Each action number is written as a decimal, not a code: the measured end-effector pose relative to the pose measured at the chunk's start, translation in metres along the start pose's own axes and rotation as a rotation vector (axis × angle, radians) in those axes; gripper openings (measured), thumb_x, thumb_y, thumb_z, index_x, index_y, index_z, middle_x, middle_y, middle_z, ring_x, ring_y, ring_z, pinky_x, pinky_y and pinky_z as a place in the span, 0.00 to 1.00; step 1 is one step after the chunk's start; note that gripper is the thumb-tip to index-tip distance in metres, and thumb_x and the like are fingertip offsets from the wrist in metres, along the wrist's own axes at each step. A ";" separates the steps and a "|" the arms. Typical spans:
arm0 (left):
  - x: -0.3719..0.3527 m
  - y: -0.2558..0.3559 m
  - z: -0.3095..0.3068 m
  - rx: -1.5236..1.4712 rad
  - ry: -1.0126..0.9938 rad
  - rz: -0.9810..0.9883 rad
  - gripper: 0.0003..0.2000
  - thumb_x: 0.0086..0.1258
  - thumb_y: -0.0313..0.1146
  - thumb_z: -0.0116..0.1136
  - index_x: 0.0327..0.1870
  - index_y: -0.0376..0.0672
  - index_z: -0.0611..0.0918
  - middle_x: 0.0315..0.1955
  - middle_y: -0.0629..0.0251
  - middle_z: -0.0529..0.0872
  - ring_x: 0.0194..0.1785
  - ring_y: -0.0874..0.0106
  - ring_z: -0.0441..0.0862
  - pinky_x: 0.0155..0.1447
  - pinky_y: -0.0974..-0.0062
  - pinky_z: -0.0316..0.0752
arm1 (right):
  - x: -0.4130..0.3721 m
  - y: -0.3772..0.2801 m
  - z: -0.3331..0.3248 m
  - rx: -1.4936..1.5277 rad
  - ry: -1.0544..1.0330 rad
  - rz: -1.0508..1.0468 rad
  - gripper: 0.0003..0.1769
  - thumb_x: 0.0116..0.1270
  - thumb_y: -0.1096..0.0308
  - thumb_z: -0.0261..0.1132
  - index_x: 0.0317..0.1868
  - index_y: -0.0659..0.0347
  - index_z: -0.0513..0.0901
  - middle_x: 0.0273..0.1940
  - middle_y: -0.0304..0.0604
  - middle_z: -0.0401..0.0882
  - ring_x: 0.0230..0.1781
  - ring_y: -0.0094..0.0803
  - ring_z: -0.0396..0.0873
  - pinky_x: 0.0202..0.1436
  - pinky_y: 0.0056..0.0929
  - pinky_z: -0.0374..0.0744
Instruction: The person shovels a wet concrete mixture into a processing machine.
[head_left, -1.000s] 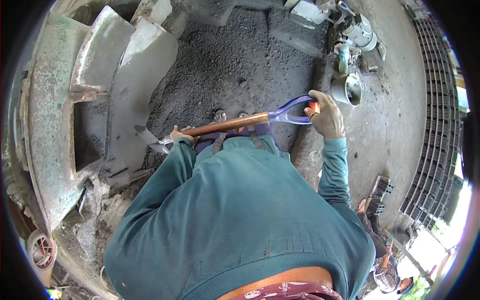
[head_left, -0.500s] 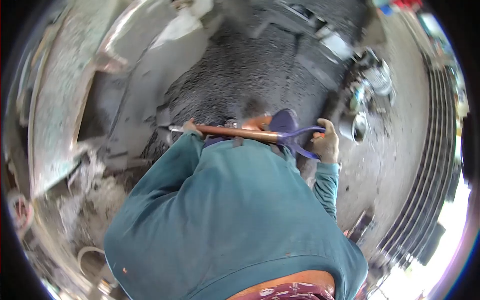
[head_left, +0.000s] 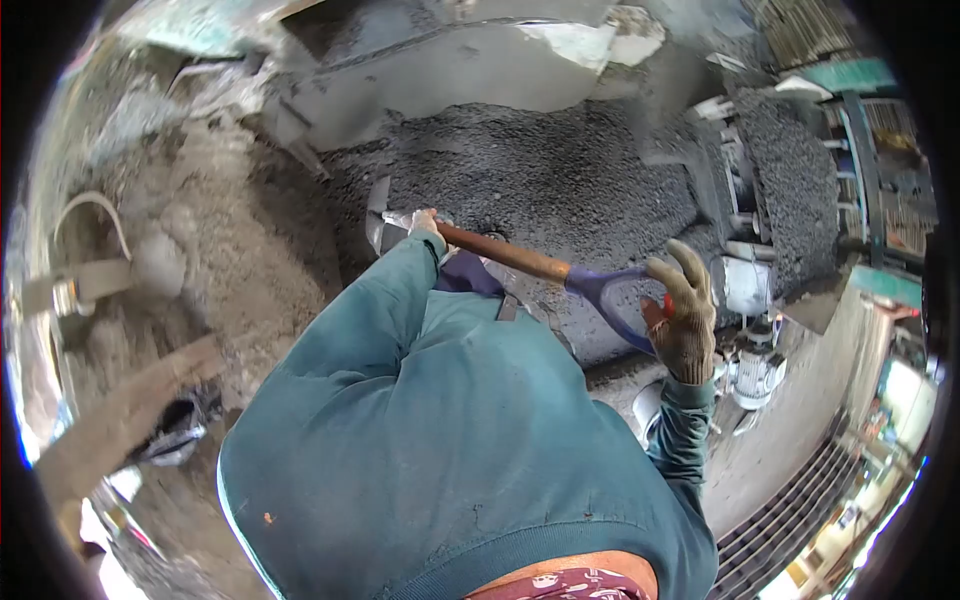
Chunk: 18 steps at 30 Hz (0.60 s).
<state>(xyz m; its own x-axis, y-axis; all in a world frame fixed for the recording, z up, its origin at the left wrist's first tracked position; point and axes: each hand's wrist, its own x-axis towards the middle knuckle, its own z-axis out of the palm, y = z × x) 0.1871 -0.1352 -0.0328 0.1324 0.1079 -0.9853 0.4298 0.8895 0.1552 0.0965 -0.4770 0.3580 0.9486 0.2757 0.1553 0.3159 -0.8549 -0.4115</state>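
Note:
A shovel with a brown shaft (head_left: 510, 256) and a purple forked handle (head_left: 610, 292) lies slantwise across the front of my body. My left hand (head_left: 428, 226) is closed round the shaft's lower end, close to the grey metal blade (head_left: 376, 222), which shows only in part. At the other end is my right hand (head_left: 686, 312) in a dirty knitted glove. Its fingers are spread apart and lifted beside the forked handle, with a small red patch showing near the palm. Whether the palm touches the handle's end is hard to see.
Dark wet gravelly material (head_left: 560, 170) covers the ground ahead, bordered by a grey slab-like wall (head_left: 450, 80). To the right stand a white bucket (head_left: 745, 285) and a motor (head_left: 755, 378). A wooden plank (head_left: 130, 415) lies at the left, near a rough dirt heap (head_left: 220, 220).
My view and body have turned, bringing the motor and bucket lower on the right. The shovel has tilted, handle end lower. My right hand's fingers have opened from round the handle.

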 end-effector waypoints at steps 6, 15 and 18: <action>0.040 0.047 -0.014 0.069 -0.138 0.039 0.09 0.64 0.42 0.55 0.35 0.48 0.74 0.25 0.60 0.75 0.27 0.56 0.77 0.36 0.48 0.80 | 0.042 -0.078 -0.034 -0.101 -0.194 -0.576 0.28 0.57 0.40 0.70 0.47 0.53 0.83 0.49 0.42 0.79 0.63 0.44 0.75 0.75 0.57 0.60; -0.172 0.114 0.037 -0.101 -0.572 0.050 0.13 0.62 0.38 0.60 0.35 0.41 0.70 0.25 0.57 0.76 0.30 0.56 0.77 0.40 0.49 0.77 | 0.123 -0.185 0.049 -0.158 -0.220 -0.634 0.34 0.47 0.62 0.78 0.58 0.56 0.80 0.40 0.46 0.83 0.38 0.44 0.83 0.44 0.41 0.80; -0.154 0.156 0.055 -0.156 -0.752 -0.034 0.12 0.64 0.35 0.61 0.35 0.39 0.72 0.25 0.56 0.77 0.29 0.56 0.77 0.42 0.53 0.78 | 0.169 -0.218 0.084 0.025 -0.155 -0.595 0.33 0.51 0.70 0.75 0.61 0.56 0.77 0.45 0.50 0.85 0.41 0.47 0.85 0.44 0.41 0.82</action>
<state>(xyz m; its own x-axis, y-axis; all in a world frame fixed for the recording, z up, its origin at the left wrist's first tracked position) 0.2826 -0.0370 0.1472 0.7167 -0.2024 -0.6674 0.3215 0.9451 0.0586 0.1893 -0.2075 0.3985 0.6010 0.7647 0.2326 0.7903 -0.5252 -0.3156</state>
